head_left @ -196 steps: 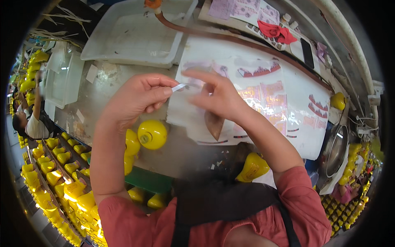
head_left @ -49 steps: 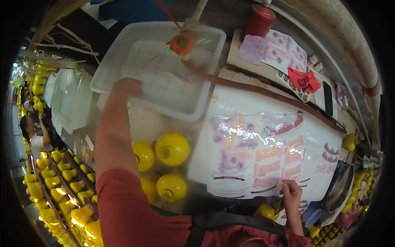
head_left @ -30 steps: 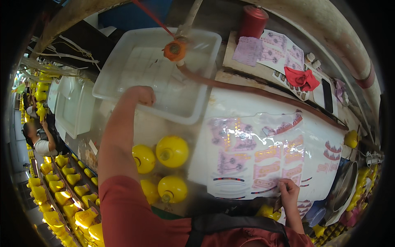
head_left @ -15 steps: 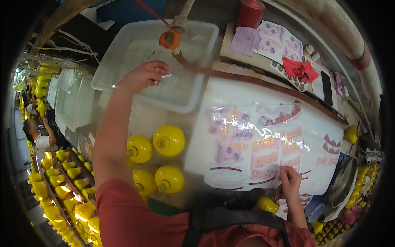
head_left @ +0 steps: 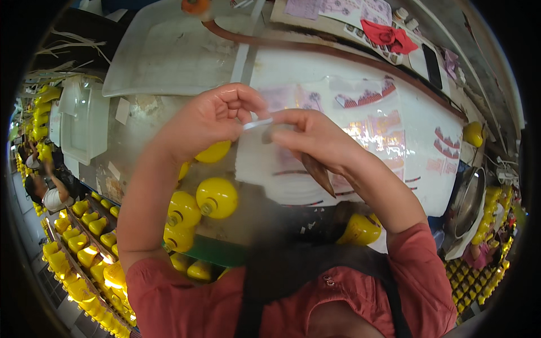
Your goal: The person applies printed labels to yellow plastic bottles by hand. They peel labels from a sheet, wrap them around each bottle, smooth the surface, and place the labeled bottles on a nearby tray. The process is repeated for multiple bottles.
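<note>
White worktop [head_left: 417,118] fills the middle of our view, and we stand at its near edge with both hands raised above it. Our left hand [head_left: 211,121] and right hand [head_left: 313,138] meet over the bench, and between them we pinch a small white strip [head_left: 258,123]: left thumb and forefinger closed on its left end, right fingertips closed on its right end. Both grips are narrow, shut down onto the strip, with the other fingers curled in. A brown pointed thing [head_left: 318,172] hangs just under our right hand; we cannot tell whether that hand holds it.

Directly beneath the grip lies a stack of clear bags [head_left: 360,118] printed with red and pink panels, flat on the worktop and spreading out to the right of our hands. Below and left of the grip sit round yellow bottles [head_left: 217,197], one partly hidden under our left hand. Beyond the grip, up and to the left, is a shallow white tray [head_left: 169,53]. Farther beyond, up and to the right, a red cloth [head_left: 389,35] lies on a shelf beside pink printed sheets [head_left: 338,8]. Right of our right forearm a yellow bottle [head_left: 360,230] rests near the bench edge. Far left, well apart from our hands, rows of yellow bottles [head_left: 84,248] fill racks, and another person [head_left: 48,194] is there.
</note>
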